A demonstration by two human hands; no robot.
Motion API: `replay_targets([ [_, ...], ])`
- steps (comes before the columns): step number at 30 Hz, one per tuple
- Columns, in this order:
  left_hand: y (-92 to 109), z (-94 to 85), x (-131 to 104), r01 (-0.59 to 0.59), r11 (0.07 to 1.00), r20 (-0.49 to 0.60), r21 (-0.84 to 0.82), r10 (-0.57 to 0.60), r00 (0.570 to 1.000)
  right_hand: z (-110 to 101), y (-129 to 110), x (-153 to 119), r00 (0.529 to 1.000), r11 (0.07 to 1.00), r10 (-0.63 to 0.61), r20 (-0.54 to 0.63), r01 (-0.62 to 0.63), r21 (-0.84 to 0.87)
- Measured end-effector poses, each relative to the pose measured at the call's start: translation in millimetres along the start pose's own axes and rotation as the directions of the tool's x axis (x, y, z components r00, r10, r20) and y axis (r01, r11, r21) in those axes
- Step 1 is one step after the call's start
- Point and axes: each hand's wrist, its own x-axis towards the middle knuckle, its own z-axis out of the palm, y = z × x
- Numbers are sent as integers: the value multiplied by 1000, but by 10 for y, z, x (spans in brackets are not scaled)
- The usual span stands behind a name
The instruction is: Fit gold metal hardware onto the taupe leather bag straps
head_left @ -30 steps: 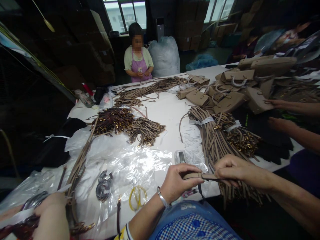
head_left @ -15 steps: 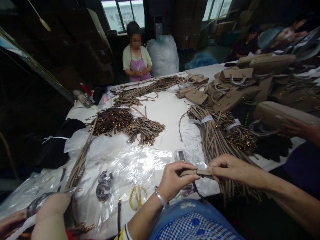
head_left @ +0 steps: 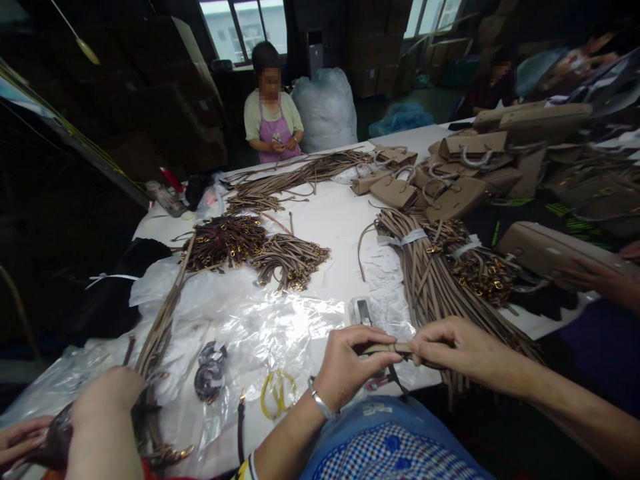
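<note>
Low in front of my apron, a taupe strap [head_left: 385, 348] runs between my two hands. My left hand [head_left: 345, 360], with a silver bangle at the wrist, pinches it between thumb and fingers. Close beside it on the right, my right hand [head_left: 447, 347] is closed on the same strap. A narrow band seems to cross the strap between them. Under and behind my right forearm lies a big tied bundle of taupe straps [head_left: 425, 280]. A grey metal-looking object [head_left: 361, 311] rests on the table just beyond my left hand.
Piles of brown straps [head_left: 225, 240] and taupe straps [head_left: 290, 260] with gold clasps lie left of centre. Yellow-handled cutters [head_left: 278, 395] and clear plastic [head_left: 260, 313] are nearer. Taupe handbags [head_left: 455, 200] crowd the right. Co-workers' arms [head_left: 107, 413] reach in at left and right.
My right hand has shifted slightly left along the strap, closer to my left hand. At the right, a co-worker's handbag has moved slightly; the co-worker's arm at left has also moved.
</note>
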Motion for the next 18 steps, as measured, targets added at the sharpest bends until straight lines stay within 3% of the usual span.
replay_targets([
  [6, 11, -17, -50, -37, 999, -6, 24, 37, 999, 92, 6, -44, 1000, 998, -29, 5, 29, 52],
  [11, -8, 28, -78, -36, 999, 51, -6, 36, 998, 176, -51, -87, 998, 993, -58, 11, 57, 99],
  [18, -63, 72, -142, 124, 987, -41, -103, -129, 991, 183, -123, -128, 998, 997, -59, -25, 61, 50],
])
